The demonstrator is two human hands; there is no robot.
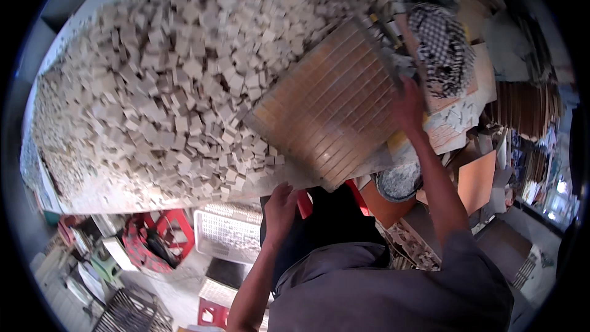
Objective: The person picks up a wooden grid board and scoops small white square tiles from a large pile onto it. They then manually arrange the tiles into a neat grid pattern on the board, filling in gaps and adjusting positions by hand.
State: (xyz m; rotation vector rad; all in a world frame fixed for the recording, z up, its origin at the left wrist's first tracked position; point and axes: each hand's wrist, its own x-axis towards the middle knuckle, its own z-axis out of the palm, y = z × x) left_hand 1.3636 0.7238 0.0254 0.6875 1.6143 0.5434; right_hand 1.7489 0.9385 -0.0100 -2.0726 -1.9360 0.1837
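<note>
A brown slatted tray [329, 101], its long parallel grooves running side by side, is tilted across the table at the right end of the heap. My right hand [409, 107] is closed on its right edge. Over the table's front edge, below the tray's near-left side, is my left hand [280, 209]. Its fingers are loosely bent and slightly apart, with nothing visible in them. To the left of the tray spreads a big heap of small pale square tiles [166, 80], some touching the tray's left side.
A black-and-white checked cloth [439, 46] lies at the right, above a round bucket [398, 183] of pale material. Below the table's front edge are a white plastic crate [224, 233] and a red basket [175, 237]. Boards [522, 107] are stacked at far right.
</note>
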